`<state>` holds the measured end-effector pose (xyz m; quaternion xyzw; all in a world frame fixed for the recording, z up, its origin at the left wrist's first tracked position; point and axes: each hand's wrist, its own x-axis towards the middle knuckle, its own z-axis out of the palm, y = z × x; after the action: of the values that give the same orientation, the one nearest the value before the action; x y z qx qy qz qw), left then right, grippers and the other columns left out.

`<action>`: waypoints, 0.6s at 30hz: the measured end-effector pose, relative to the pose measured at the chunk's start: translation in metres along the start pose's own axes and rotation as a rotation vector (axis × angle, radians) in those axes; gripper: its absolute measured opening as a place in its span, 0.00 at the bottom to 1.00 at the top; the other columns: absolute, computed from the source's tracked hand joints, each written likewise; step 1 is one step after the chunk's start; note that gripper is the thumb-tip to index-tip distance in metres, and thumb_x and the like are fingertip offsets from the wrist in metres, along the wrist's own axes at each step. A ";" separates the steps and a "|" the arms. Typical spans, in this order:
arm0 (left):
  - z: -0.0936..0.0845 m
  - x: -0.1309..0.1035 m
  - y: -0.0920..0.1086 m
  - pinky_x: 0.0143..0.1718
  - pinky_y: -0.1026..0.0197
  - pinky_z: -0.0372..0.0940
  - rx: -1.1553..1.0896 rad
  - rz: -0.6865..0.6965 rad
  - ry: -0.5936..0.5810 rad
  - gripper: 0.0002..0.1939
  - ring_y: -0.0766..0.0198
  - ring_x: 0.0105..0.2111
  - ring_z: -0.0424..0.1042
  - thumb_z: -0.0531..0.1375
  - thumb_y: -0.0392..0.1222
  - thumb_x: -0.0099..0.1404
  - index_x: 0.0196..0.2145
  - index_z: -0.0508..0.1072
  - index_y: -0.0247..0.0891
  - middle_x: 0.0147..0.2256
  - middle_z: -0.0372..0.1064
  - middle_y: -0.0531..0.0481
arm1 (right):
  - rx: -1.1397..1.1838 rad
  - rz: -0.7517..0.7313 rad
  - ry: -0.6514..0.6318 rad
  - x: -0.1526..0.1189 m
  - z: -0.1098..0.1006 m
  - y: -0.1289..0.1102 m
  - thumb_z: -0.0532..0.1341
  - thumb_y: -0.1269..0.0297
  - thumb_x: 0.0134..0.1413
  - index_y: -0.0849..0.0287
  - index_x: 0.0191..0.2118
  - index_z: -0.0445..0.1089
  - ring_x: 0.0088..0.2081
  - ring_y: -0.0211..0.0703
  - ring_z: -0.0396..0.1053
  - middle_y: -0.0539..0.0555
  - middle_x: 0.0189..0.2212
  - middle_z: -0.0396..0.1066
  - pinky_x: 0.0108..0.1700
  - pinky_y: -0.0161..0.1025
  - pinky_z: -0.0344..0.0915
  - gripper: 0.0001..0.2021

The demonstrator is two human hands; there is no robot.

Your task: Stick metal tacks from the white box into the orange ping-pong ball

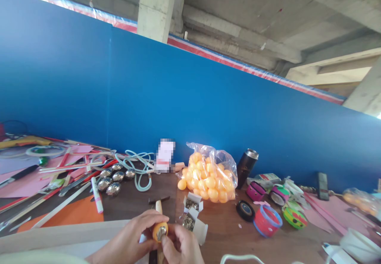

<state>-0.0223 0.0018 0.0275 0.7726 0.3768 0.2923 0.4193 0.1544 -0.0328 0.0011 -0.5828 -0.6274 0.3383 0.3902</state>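
Note:
Low in the middle of the head view, my left hand (138, 234) is closed round an orange ball (156, 236). Shiny silver metal covers the side of the ball facing me. From the right, my right hand (183, 244) has its fingers closed against the same ball, thumb pressed on the silver part. Whether its fingertips also pinch a small piece is hidden. A wooden handle (158, 206) shows behind and below the hands. Two small open white boxes (199, 226) of little metal pieces stand just beyond my right hand.
A clear bag of orange balls (205, 176) stands behind the boxes, near a black flask (247, 166). Several silver balls (113, 188), a tube (97, 196), strips and paper lie left. Black tape (245, 210) and colourful round items (268, 220) sit right. A blue partition (178, 97) borders the table.

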 end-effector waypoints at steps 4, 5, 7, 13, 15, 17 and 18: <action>0.000 -0.001 0.003 0.50 0.59 0.63 -0.022 -0.009 0.001 0.22 0.57 0.47 0.69 0.61 0.32 0.55 0.47 0.73 0.46 0.49 0.69 0.50 | -0.015 0.015 0.031 -0.001 0.006 0.008 0.58 0.46 0.50 0.59 0.40 0.76 0.31 0.47 0.73 0.59 0.31 0.77 0.30 0.35 0.67 0.22; 0.001 0.000 0.003 0.49 0.60 0.63 -0.031 -0.013 -0.001 0.22 0.58 0.46 0.70 0.61 0.31 0.54 0.46 0.73 0.46 0.49 0.70 0.50 | -0.005 0.009 0.027 -0.001 0.006 0.008 0.57 0.45 0.50 0.59 0.40 0.76 0.31 0.47 0.73 0.59 0.32 0.76 0.29 0.35 0.67 0.23; 0.002 0.000 0.003 0.47 0.62 0.64 -0.045 -0.016 0.005 0.21 0.58 0.46 0.70 0.60 0.31 0.54 0.46 0.73 0.46 0.48 0.70 0.50 | 0.022 0.001 -0.012 0.001 0.003 0.005 0.56 0.44 0.52 0.59 0.41 0.75 0.27 0.44 0.73 0.58 0.32 0.76 0.25 0.33 0.65 0.24; 0.004 0.003 -0.006 0.40 0.63 0.66 -0.075 -0.033 0.118 0.21 0.61 0.38 0.71 0.58 0.33 0.56 0.49 0.70 0.43 0.42 0.71 0.50 | 0.151 0.068 0.021 0.005 -0.045 -0.020 0.52 0.43 0.53 0.63 0.40 0.70 0.16 0.32 0.65 0.57 0.28 0.73 0.16 0.28 0.59 0.26; 0.003 0.004 -0.006 0.40 0.63 0.66 -0.086 -0.050 0.133 0.20 0.61 0.38 0.71 0.59 0.34 0.57 0.48 0.70 0.41 0.41 0.71 0.50 | 0.076 0.069 0.072 0.004 -0.064 -0.024 0.52 0.47 0.56 0.62 0.38 0.70 0.17 0.33 0.65 0.56 0.28 0.73 0.16 0.28 0.59 0.21; 0.002 0.004 -0.005 0.42 0.63 0.65 -0.085 -0.058 0.140 0.19 0.60 0.40 0.71 0.59 0.34 0.56 0.47 0.71 0.40 0.41 0.72 0.50 | -0.198 0.048 0.049 0.001 -0.075 -0.023 0.53 0.57 0.56 0.58 0.33 0.72 0.21 0.37 0.69 0.54 0.27 0.74 0.21 0.31 0.63 0.13; 0.002 0.004 -0.004 0.42 0.64 0.65 -0.078 -0.059 0.145 0.19 0.60 0.40 0.71 0.59 0.34 0.56 0.47 0.71 0.41 0.42 0.72 0.50 | -0.370 0.040 0.011 0.000 -0.076 -0.021 0.55 0.62 0.53 0.56 0.30 0.73 0.24 0.40 0.72 0.52 0.27 0.75 0.25 0.33 0.66 0.10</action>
<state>-0.0198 0.0061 0.0231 0.7210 0.4173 0.3492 0.4291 0.2119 -0.0373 0.0547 -0.6587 -0.6654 0.2215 0.2728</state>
